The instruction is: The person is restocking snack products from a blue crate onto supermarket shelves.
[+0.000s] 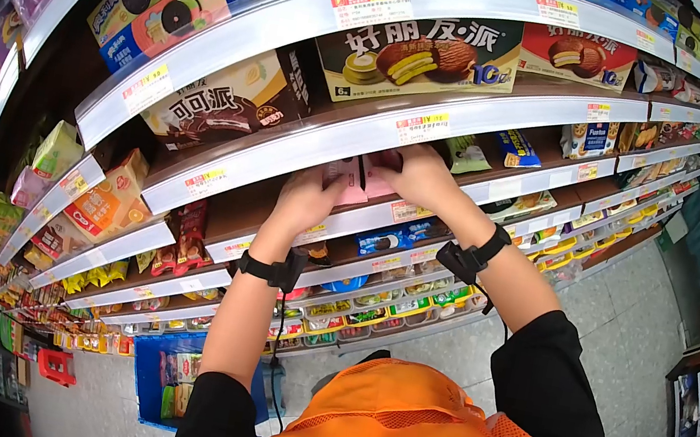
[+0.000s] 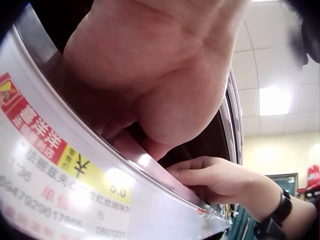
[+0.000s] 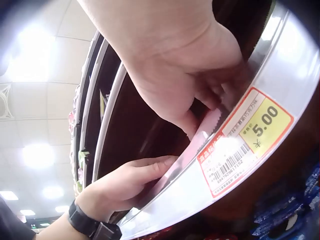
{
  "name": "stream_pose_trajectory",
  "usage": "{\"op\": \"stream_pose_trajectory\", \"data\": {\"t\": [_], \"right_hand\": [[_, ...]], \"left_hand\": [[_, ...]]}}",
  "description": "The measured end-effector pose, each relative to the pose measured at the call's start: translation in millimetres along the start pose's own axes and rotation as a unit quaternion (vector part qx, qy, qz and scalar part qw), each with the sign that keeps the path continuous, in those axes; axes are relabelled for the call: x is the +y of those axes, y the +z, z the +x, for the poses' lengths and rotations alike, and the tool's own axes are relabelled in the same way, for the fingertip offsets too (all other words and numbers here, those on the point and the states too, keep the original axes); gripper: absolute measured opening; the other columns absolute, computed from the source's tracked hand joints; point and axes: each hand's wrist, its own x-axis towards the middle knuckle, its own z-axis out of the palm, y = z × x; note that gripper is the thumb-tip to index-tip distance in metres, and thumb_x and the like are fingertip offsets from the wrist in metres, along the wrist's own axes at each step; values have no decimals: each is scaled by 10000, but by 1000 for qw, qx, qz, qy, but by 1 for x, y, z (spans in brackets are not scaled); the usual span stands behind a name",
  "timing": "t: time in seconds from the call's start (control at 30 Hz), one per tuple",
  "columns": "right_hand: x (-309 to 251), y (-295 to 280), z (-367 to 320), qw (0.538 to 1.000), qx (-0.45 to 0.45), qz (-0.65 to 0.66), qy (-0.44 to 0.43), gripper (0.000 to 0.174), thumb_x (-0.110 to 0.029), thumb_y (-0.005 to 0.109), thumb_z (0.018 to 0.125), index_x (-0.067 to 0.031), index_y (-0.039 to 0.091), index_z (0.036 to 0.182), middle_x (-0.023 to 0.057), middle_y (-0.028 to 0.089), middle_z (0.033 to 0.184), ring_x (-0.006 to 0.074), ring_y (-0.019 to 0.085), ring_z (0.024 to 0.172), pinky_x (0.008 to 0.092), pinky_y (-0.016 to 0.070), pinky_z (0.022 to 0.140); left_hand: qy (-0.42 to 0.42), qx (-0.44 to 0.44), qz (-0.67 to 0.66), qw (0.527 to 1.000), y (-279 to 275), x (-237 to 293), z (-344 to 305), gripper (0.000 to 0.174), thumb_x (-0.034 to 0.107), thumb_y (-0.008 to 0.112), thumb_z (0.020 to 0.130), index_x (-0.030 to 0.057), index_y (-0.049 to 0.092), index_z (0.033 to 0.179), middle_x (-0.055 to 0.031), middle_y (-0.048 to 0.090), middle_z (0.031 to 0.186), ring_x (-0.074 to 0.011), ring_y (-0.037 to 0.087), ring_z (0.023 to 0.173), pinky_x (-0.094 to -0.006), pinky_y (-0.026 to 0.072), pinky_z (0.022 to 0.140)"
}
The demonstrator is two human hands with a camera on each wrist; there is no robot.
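Note:
Two pink packets (image 1: pixel 353 189) sit side by side at the front of a middle shelf (image 1: pixel 249 243), just behind its price rail. My left hand (image 1: pixel 305 200) grips the left side of the pink packets, thumb across the front. From the other side my right hand (image 1: pixel 423 180) holds them, its fingers curled in under the shelf above. A zigzag-edged strip of pink wrapper (image 3: pixel 200 140) shows below the right thumb in the right wrist view. Seen from the left wrist, the left palm (image 2: pixel 150 65) hides most of the packets.
Overhead, a shelf carries a brown box (image 1: pixel 222 100) and a green box (image 1: pixel 418 59). Green and blue snack bags (image 1: pixel 519 150) lie to the right on the same level as the packets. Blue packs (image 1: pixel 388 242) fill the shelf below. A blue crate (image 1: pixel 149 379) stands on the floor.

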Motion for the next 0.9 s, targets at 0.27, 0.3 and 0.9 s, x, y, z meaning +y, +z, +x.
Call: {"op": "stream_pose_trajectory", "data": {"t": [0.27, 0.3, 0.9], "right_hand": [[40, -42, -5, 951, 182, -250, -18, 523, -457, 829, 704, -37, 727, 998, 173, 718, 877, 364, 693, 831, 439, 564, 776], [36, -49, -9, 953, 123, -276, 32, 497, -415, 838, 684, -30, 726, 978, 174, 713, 882, 350, 692, 870, 431, 562, 795], [100, -101, -35, 932, 167, -280, 156, 531, -336, 794, 747, 23, 664, 1116, 223, 676, 1097, 416, 634, 1013, 472, 529, 893]], "left_hand": [[-3, -48, -6, 999, -4, 7, -3, 690, 408, 652, 903, 14, 485, 1444, -287, 553, 1379, -428, 524, 1290, -428, 411, 1083], [11, -48, 6, 999, -3, 7, -5, 714, 413, 659, 898, 4, 473, 1453, -283, 542, 1396, -421, 519, 1302, -424, 406, 1092], [78, 28, 30, 996, 4, -5, -16, 710, 434, 703, 854, 64, 531, 1435, -252, 626, 1208, -373, 623, 1053, -421, 493, 930]]}}
